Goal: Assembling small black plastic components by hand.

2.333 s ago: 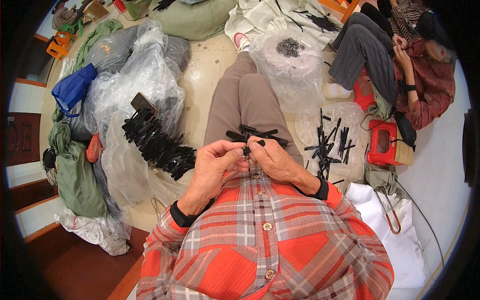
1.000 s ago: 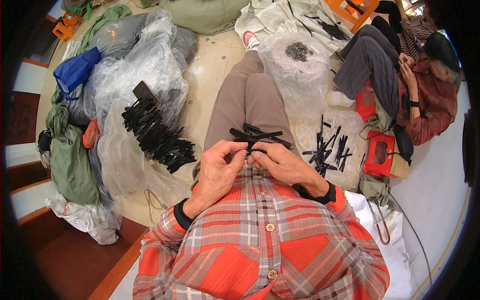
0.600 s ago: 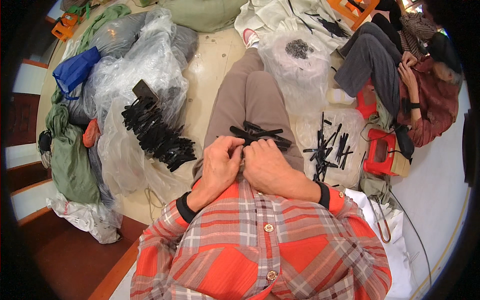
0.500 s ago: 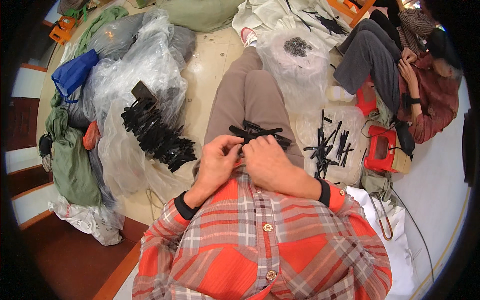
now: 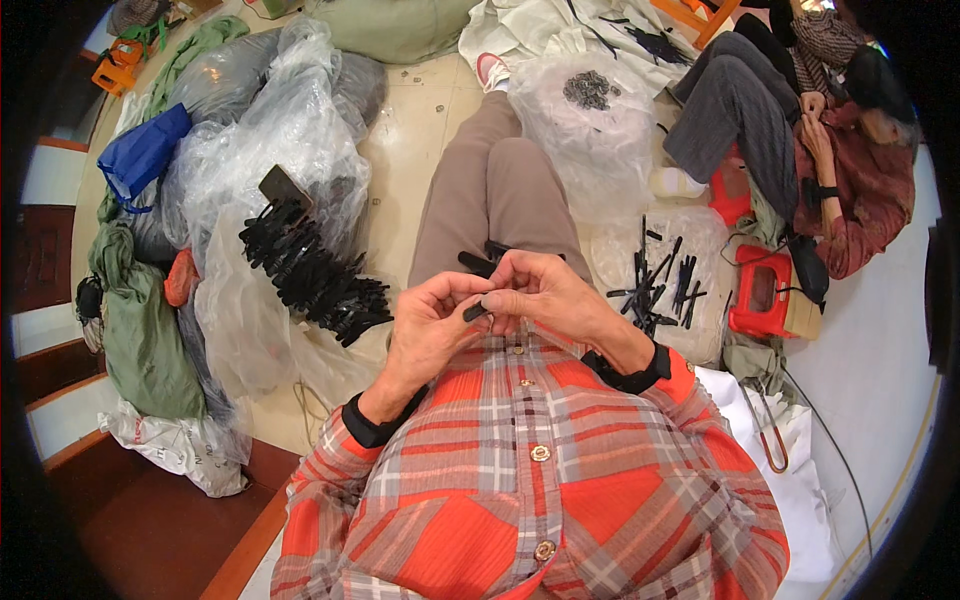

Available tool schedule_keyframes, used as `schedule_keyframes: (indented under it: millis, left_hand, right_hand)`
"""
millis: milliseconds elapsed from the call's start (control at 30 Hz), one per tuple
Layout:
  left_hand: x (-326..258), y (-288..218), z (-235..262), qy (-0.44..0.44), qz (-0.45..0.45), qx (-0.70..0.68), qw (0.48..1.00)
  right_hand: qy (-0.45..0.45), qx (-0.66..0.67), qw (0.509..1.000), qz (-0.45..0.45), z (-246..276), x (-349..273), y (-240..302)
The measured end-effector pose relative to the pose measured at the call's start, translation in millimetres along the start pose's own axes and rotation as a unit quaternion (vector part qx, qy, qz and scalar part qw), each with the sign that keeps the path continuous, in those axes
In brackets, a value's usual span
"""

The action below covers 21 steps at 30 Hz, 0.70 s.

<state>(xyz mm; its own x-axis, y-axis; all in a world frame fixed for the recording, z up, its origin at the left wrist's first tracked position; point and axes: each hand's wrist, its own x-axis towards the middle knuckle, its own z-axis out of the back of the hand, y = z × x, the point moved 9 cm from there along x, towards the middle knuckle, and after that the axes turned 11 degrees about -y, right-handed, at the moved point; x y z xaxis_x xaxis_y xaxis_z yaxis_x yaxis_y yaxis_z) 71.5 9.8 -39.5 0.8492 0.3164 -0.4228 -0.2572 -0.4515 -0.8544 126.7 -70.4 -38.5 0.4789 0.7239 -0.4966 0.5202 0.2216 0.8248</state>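
Over my lap, my left hand (image 5: 432, 322) and my right hand (image 5: 552, 298) meet with thumbs and fingertips pinched together. A short black strip (image 5: 474, 312) pokes out between the two thumbs, and both hands grip it. Its other end is hidden by my fingers. Just beyond the fingertips, another black strip (image 5: 478, 264) lies on my brown trousers (image 5: 530, 205), partly covered by my hands. To the left, a thick heap of black strips (image 5: 310, 275) rests on clear plastic sheeting.
A phone (image 5: 285, 190) lies at the heap's top. On my right, loose black strips (image 5: 660, 285) lie on a plastic-covered surface near a red stool (image 5: 760, 295). Small dark pieces (image 5: 590, 90) sit on a plastic-wrapped bundle ahead. Another person (image 5: 850, 180) sits at the right.
My right hand has turned, bringing its thumb round beside the left one. The short strip's end now shows between the thumbs, while the crossed strips on my lap are mostly covered.
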Motion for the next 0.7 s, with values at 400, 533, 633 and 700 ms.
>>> schedule_keyframes:
  millis: [400, 533, 633, 700]
  left_hand:
    - [-12, -5, -6, 0.035, -0.02, 0.017, 0.999]
    - [-15, 0, -8, 0.035, 0.03, 0.05, 0.998]
    - [-13, -5, -3, 0.008, -0.057, 0.158, 0.986]
    - [-15, -20, -4, 0.0, -0.167, 0.219, 0.961]
  right_hand:
    - [-0.032, -0.12, 0.987, 0.103, 6, 0, -1]
    - [-0.033, -0.337, 0.913, 0.226, 4, -6, 25]
    - [-0.04, -0.313, 0.923, 0.218, 3, -9, 31]
    - [-0.041, -0.339, 0.905, 0.254, 2, -11, 31]
